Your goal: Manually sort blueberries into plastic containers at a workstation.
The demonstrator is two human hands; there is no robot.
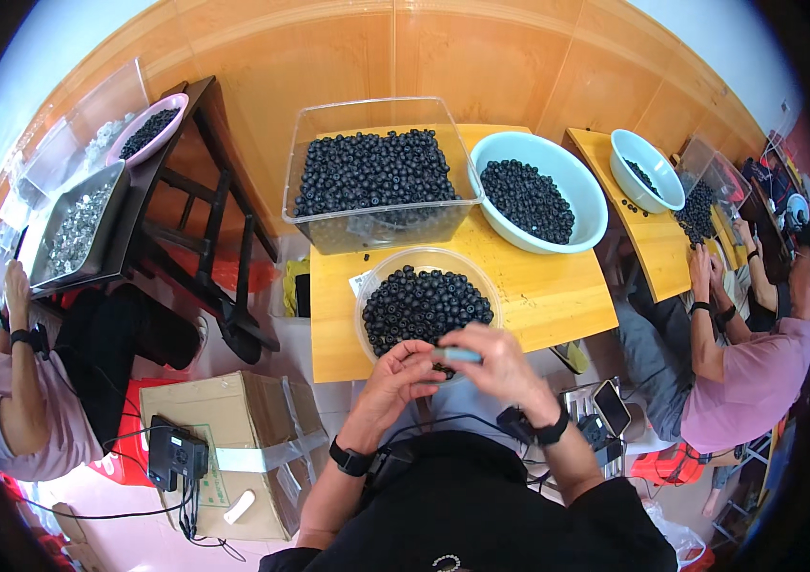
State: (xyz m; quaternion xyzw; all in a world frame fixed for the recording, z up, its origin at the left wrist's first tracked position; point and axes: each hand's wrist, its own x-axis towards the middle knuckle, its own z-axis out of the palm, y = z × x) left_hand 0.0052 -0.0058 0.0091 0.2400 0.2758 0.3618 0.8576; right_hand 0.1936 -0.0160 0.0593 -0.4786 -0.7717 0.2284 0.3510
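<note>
Blue, slim and cylindrical, a tool (456, 355) sits pinched between left hand (403, 374) and right hand (498, 360), beside a clear round bowl (372, 279) of knobbly black beads (424, 303).

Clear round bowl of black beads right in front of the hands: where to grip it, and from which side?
Grip the clear bowl by its bare rim, fingers over the edge, coming from the left side. The black beads are heaped to the top, so a grasp from above would likely spill them. The near edge is taken by the left hand and right hand; the clear bin crowds the far side.
</note>
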